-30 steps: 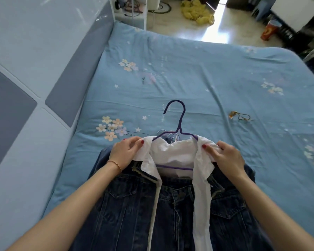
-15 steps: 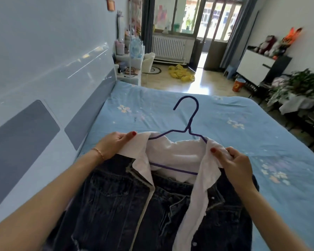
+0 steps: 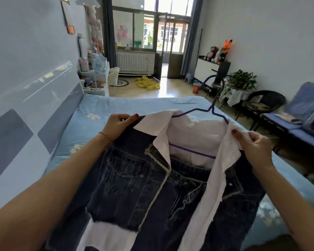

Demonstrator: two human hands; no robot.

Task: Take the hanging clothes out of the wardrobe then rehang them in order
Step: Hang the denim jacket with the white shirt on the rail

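A dark denim jacket (image 3: 134,180) with white collar, on a purple hanger (image 3: 198,113), is gripped at both shoulders between the left hand (image 3: 119,125) and right hand (image 3: 256,144), above the bed (image 3: 91,113).

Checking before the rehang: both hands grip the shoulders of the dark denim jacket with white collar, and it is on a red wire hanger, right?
Not quite. The head view shows a purple wire hanger, not red. The left hand and right hand do grip the shoulders of the dark denim jacket with white collar.
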